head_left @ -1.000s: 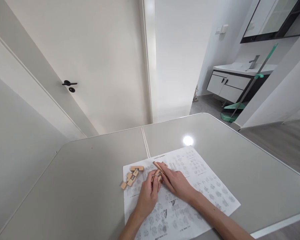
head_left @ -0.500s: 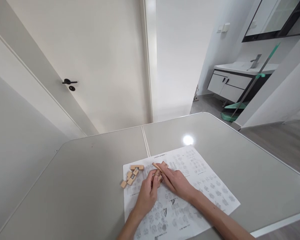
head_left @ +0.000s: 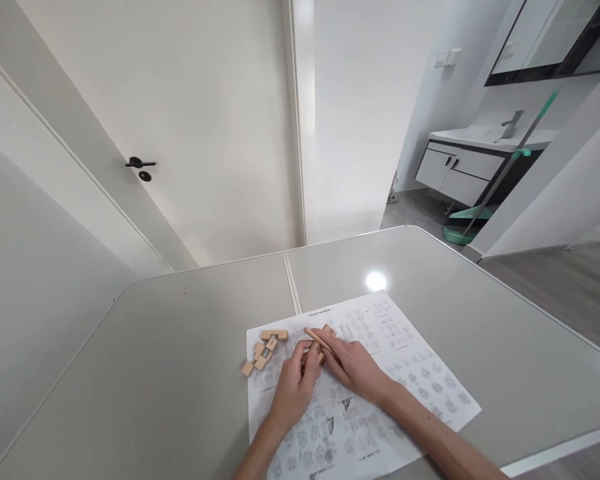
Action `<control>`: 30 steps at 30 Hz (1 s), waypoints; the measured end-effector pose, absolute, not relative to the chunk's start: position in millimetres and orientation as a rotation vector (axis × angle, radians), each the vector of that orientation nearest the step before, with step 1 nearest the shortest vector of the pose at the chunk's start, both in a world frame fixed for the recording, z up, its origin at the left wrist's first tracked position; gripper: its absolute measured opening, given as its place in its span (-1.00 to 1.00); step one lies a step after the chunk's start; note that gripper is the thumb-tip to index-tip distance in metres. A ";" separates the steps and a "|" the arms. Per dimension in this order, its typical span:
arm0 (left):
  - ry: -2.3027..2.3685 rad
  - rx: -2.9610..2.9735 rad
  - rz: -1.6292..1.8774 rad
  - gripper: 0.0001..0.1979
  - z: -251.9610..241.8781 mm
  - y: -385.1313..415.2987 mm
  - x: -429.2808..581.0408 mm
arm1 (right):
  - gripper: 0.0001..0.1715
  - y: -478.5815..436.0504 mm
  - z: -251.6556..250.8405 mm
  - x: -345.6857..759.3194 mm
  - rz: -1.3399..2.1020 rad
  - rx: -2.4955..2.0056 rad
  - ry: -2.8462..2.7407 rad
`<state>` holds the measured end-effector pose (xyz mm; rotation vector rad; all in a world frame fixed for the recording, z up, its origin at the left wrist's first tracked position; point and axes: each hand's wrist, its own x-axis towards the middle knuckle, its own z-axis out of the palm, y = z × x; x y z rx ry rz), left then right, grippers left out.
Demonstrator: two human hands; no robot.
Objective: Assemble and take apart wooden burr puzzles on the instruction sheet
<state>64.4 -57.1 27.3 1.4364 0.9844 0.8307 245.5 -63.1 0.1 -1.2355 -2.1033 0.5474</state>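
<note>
Over the printed sheet [head_left: 420, 427], my two hands meet around small wooden puzzle pieces. My left hand [head_left: 296, 383] is closed on a notched wooden piece [head_left: 314, 355], mostly covered by the fingers. A slim wooden stick [head_left: 312, 335] sticks out from under the fingers of my right hand [head_left: 353, 363], which is closed on it. Another wooden end [head_left: 329, 329] shows just beyond the right fingers; whether it joins the held pieces I cannot tell. Left of my hands, notched wooden pieces [head_left: 261, 362] lie on the sheet's upper left corner, below a longer wooden bar [head_left: 275, 335].
The sheet, covered in faint grey diagrams, lies on a grey table [head_left: 180, 373] with a seam across it. A closed door [head_left: 220, 133] stands behind the table. To the right are a washbasin cabinet [head_left: 460, 170] and a green broom and dustpan [head_left: 460, 233].
My fingers have shifted slightly around the held wooden pieces. The loose pieces on the left and the sheet stay where they were.
</note>
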 end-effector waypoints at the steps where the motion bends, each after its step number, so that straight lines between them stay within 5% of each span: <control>1: 0.979 1.432 0.817 -0.61 26.9 -56.7 64.3 | -0.39 -63.2 0.3 245.6 0.542 -1.226 -2.105; 10: 1.032 1.432 0.828 -0.60 24.8 -53.3 61.6 | -0.40 -64.0 4.1 245.6 0.592 -1.224 -2.079; 17: 1.077 1.166 1.067 -0.60 21.9 -47.7 61.1 | -0.22 -61.9 1.7 250.3 0.645 -1.245 -1.913; 26: 1.085 1.057 1.122 -0.57 23.2 -45.3 60.8 | -0.76 -57.0 9.6 257.4 0.491 -1.159 -2.109; 30: 1.072 1.078 1.122 -0.56 21.4 -44.6 61.7 | -0.79 -57.5 9.7 256.7 0.580 -1.189 -2.087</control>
